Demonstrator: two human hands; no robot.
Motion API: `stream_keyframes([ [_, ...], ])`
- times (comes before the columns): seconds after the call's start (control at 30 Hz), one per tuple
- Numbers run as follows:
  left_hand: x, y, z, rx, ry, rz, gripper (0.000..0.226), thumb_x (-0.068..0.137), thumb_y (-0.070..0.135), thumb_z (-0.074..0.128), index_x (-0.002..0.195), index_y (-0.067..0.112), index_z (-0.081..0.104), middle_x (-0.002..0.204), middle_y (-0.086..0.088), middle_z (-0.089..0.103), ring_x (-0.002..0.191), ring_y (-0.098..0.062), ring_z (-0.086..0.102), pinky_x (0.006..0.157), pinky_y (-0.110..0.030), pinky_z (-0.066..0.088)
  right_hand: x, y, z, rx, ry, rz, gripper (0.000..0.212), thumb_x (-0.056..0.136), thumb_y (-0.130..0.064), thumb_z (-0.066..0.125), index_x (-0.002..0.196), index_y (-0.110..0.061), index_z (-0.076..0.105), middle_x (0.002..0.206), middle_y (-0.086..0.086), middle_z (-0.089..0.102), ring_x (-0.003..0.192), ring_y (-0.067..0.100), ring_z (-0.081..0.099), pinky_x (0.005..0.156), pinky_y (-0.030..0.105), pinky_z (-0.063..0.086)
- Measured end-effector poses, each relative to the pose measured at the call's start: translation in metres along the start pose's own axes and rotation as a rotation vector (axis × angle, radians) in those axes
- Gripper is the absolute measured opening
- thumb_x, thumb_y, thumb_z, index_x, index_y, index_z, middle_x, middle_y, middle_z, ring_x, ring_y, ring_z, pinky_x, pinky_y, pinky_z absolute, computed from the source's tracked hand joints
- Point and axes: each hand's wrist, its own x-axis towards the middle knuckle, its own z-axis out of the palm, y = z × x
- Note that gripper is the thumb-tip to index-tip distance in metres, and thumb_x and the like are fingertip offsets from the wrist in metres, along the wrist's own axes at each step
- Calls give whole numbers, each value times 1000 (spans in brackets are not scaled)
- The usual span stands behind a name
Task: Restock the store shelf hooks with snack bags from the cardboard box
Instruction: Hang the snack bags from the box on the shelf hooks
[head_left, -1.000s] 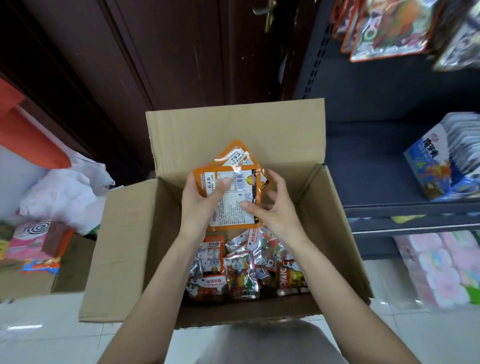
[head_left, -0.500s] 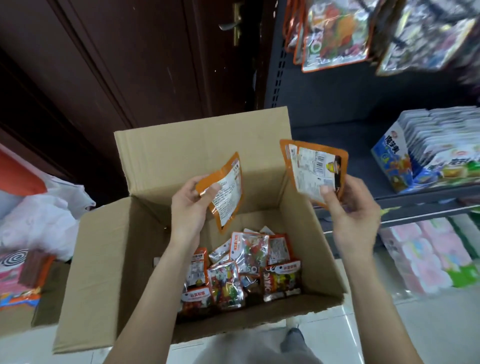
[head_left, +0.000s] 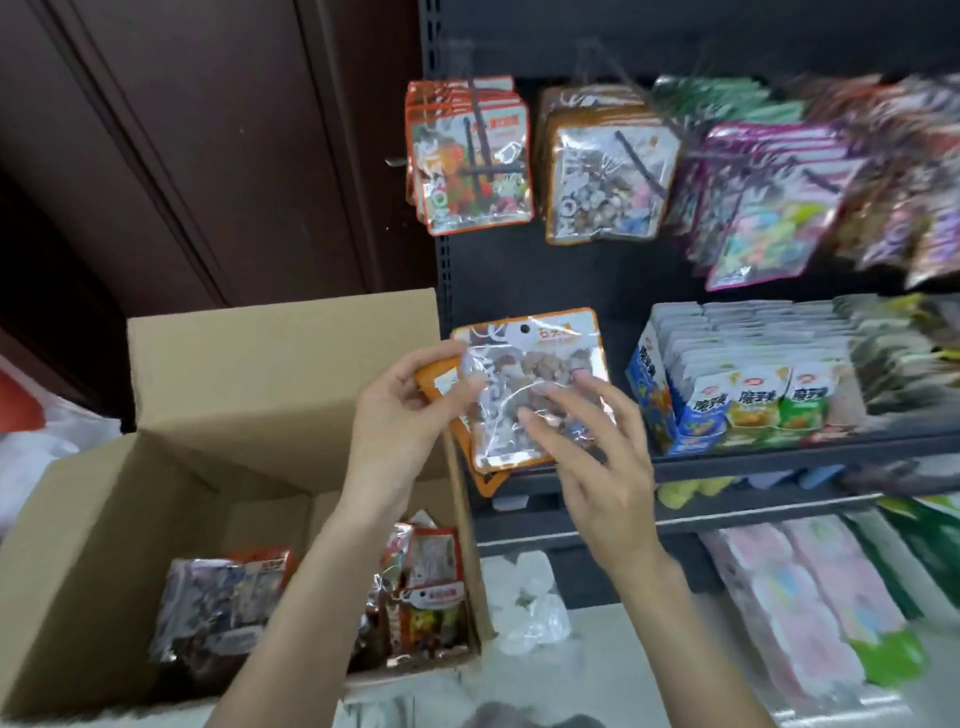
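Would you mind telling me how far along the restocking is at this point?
Done: several bags already hang on the hooks. In hand: the left hand and right hand hold orange-edged snack bags below the hooks, not yet hung. Left: more bags remain in the cardboard box.

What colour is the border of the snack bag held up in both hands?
Orange, around a clear window, on the held snack bag; the head view shows it best.

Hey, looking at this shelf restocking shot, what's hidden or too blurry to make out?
- Head view: hanging packets at far right, smeared by motion blur.
- Second orange-edged snack bag, mostly covered by the clear-fronted orange snack bag and the left hand.
- Brown cardboard box: contents partly behind the left forearm.
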Motion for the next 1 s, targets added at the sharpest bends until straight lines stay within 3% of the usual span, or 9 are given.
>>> stream_keyframes([
  [0.07,3,4,19,52,-26,50,29,77,-2,74,98,18,69,76,13,73,71,-1,66,65,-13,52,1,13,-19,156,-132,128,40,91,2,51,123,-17,65,151,9,31,142,32,26,114,26,29],
  [0.13,7,8,34,106,-45,76,32,77,-6,73,95,20,68,71,17,71,65,2,64,62,-12,51,3,27,-39,443,-263,336,57,80,3,56,131,-21,57,158,7,16,146,16,23,109,17,32],
  [0.2,11,11,46,183,-66,137,32,78,-6,73,92,22,68,72,18,71,67,4,64,64,-12,51,12,36,-59,715,-258,530,53,82,-12,59,133,-26,52,154,0,28,136,6,39,101,22,44],
  [0.3,16,15,63,229,-83,231,31,78,-5,74,91,22,68,71,18,70,67,5,63,64,-11,48,30,42,-71,828,-123,772,45,87,-24,70,128,-33,54,125,-16,60,112,5,61,88,27,52],
  [0.47,28,22,86,343,-16,422,22,82,12,75,94,29,68,78,22,69,71,5,63,67,-13,48,65,50,-71,635,98,640,51,91,-10,65,136,-28,50,127,-22,54,115,-8,53,93,12,43],
  [0.63,52,33,96,485,31,526,21,82,24,76,101,31,70,92,21,69,86,4,65,81,-19,51,99,72,-65,408,130,522,52,93,-13,63,142,-20,47,129,23,53,113,6,44,86,-1,32],
  [0.77,72,34,101,549,35,527,21,82,26,76,102,29,71,90,25,67,91,9,62,84,-14,48,109,91,-57,368,101,554,52,92,-17,63,141,-27,47,118,1,54,104,-21,43,92,1,31],
  [0.9,83,26,98,546,60,534,22,83,26,75,105,26,72,95,24,68,92,8,62,80,-13,47,114,99,-50,340,45,556,53,93,-23,62,142,-32,44,123,4,53,119,16,47,106,32,39],
  [1.0,88,21,90,596,114,531,27,85,27,73,112,28,70,96,25,66,96,5,61,85,-19,47,128,109,-38,286,59,580,52,94,-24,61,143,-24,45,114,9,51,102,18,49,95,28,41],
])
